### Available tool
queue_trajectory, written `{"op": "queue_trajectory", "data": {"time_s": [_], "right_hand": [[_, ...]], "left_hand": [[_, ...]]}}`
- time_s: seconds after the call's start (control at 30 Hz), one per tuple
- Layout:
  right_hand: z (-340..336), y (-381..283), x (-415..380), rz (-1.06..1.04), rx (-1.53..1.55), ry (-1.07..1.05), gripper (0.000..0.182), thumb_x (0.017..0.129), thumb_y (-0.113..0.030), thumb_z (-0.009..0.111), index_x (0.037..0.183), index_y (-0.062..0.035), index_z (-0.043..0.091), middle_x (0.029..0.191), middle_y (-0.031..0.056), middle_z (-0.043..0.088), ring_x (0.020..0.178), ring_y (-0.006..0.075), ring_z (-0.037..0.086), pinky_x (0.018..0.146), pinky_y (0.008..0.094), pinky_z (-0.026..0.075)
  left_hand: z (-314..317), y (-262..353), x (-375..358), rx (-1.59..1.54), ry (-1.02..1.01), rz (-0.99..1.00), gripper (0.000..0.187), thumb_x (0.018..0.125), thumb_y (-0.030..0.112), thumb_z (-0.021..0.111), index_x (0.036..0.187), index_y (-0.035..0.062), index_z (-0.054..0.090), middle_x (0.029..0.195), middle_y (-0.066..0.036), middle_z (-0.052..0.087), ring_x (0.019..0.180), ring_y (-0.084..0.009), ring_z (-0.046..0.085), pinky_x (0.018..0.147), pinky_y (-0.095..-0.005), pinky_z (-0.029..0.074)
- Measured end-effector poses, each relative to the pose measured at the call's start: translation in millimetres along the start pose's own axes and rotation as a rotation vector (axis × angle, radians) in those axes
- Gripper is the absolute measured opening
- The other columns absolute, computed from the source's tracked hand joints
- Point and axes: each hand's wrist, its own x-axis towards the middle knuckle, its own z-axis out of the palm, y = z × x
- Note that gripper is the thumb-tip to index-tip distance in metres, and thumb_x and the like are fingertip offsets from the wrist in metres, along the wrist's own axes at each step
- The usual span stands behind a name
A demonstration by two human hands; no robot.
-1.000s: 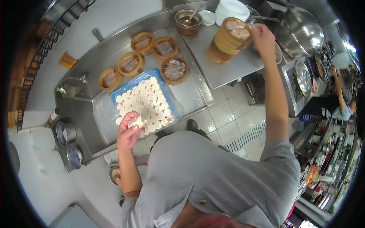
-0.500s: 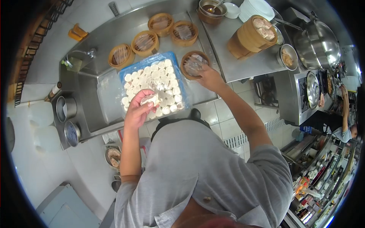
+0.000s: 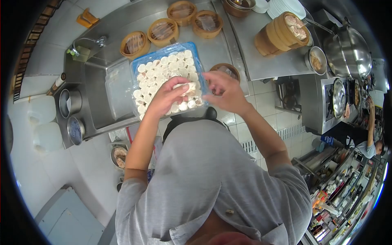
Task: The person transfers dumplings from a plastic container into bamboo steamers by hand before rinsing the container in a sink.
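Observation:
My left hand point(image 3: 164, 100) is closed around one or more small white dumplings point(image 3: 190, 88), held above the right part of a blue tray point(image 3: 197, 61). Rows of pale, floury round dumplings point(image 3: 157, 77) fill that tray. My right hand point(image 3: 228, 93) is just right of the left one, its thumb and fingers apart and nothing visible in it. Behind its knuckles a small bamboo steamer point(image 3: 226, 68) with a liner inside is partly hidden.
Several lined bamboo steamers point(image 3: 163, 32) stand behind the tray. On the right counter are a steamer stack point(image 3: 281, 34) with filled top, white plates point(image 3: 288, 8), a metal bowl point(image 3: 315, 60) and a large pot point(image 3: 347, 53). A sink point(image 3: 96, 102) lies left; another person point(image 3: 367, 143) is far right.
My right hand has left the inside of the small steamer and come back toward my left hand, opening. My left hand has shifted right with the dumplings. The whole view has tilted slightly.

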Motion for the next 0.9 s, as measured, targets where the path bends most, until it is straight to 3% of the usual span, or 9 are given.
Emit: {"op": "queue_trajectory", "data": {"time_s": [0.1,0.17,0.2,0.3,0.4,0.5,0.6,0.77,0.9], "right_hand": [[10.9,-9.1,1.1,-0.416,-0.313,0.086,0.058,0.075,-0.007,0.081,0.13,-0.0075,0.064,0.107,0.012,0.069,0.085,0.0231,0.07,0.072,0.0313,0.058],[16.5,5.4,-5.0,-0.402,-0.293,0.099,0.058,0.075,-0.007,0.081,0.13,-0.007,0.063,0.107,0.0111,0.069,0.086,0.0198,0.071,0.073,0.0286,0.058],[16.1,9.1,-9.0,-0.306,-0.211,0.066,0.058,0.076,-0.006,0.081,0.131,-0.0058,0.062,0.108,0.0104,0.07,0.088,0.0183,0.071,0.074,0.0279,0.058],[14.4,19.9,-22.1,-0.037,0.122,0.017,0.057,0.078,-0.005,0.081,0.13,-0.0016,0.058,0.109,0.0087,0.07,0.092,0.0138,0.07,0.076,0.026,0.057],[19.0,26.3,-31.1,0.147,0.53,0.05,0.054,0.08,-0.004,0.082,0.127,0.0024,0.057,0.109,0.0074,0.069,0.092,0.0099,0.067,0.074,0.0244,0.056],[16.6,20.6,-34.4,0.195,0.586,0.052,0.051,0.08,-0.004,0.083,0.124,0.0039,0.058,0.108,0.0061,0.068,0.09,0.0076,0.065,0.071,0.0226,0.055],[5.0,6.4,-39.1,0.195,0.374,0.05,0.048,0.078,-0.005,0.085,0.119,0.0033,0.062,0.103,0.0054,0.069,0.088,0.0075,0.066,0.071,0.0223,0.054],[-10.6,4.2,-45.1,0.253,0.241,-0.043,0.042,0.075,-0.006,0.087,0.111,0.0039,0.068,0.095,0.0051,0.07,0.083,0.0077,0.066,0.069,0.0231,0.054],[-5.8,22.7,-46.3,0.252,0.705,-0.033,0.044,0.074,-0.005,0.086,0.112,0.0055,0.068,0.091,0.006,0.07,0.074,0.0077,0.064,0.063,0.0221,0.053]], "left_hand": [[18.8,-0.5,11.9,-0.098,-0.07,-0.077,0.041,0.101,0.042,0.062,0.117,0.0053,0.057,0.094,-0.004,0.064,0.071,-0.0112,0.062,0.057,-0.0226,0.044],[28.2,6.4,13.3,-0.138,-0.106,-0.154,0.042,0.101,0.044,0.061,0.116,0.0057,0.056,0.094,-0.005,0.064,0.069,-0.0122,0.062,0.054,-0.0234,0.043],[27.0,4.9,16.2,-0.107,-0.135,-0.151,0.044,0.101,0.046,0.059,0.116,0.0047,0.056,0.096,-0.006,0.065,0.07,-0.0136,0.064,0.052,-0.0248,0.045],[30.9,3.6,14.6,0.195,-0.134,-0.097,0.036,0.1,0.032,0.064,0.122,0.0034,0.056,0.1,-0.006,0.066,0.077,-0.0118,0.066,0.06,-0.0238,0.051],[49.4,0.5,4.0,0.468,-0.03,0.317,0.04,0.089,0.008,0.072,0.126,0.0037,0.057,0.102,-0.005,0.066,0.081,-0.0094,0.065,0.068,-0.0235,0.053],[50.4,1.8,1.4,0.648,-0.066,0.272,0.055,0.079,-0.008,0.073,0.13,0.0049,0.055,0.102,-0.002,0.066,0.085,-0.007,0.064,0.073,-0.0235,0.053],[51.9,3.3,1.3,0.643,-0.014,0.249,0.047,0.077,0.004,0.078,0.121,0.0065,0.061,0.09,-0.001,0.064,0.075,-0.0085,0.061,0.068,-0.0248,0.051],[52.9,4.4,3.8,0.541,-0.155,0.212,0.042,0.08,0.002,0.076,0.12,0.0049,0.062,0.089,0.0,0.066,0.074,-0.0077,0.061,0.064,-0.0244,0.05],[53.2,16.1,3.2,0.278,-0.308,0.036,0.037,0.084,0.0,0.074,0.119,0.0021,0.062,0.093,-0.002,0.069,0.075,-0.0083,0.064,0.062,-0.0236,0.051]]}}
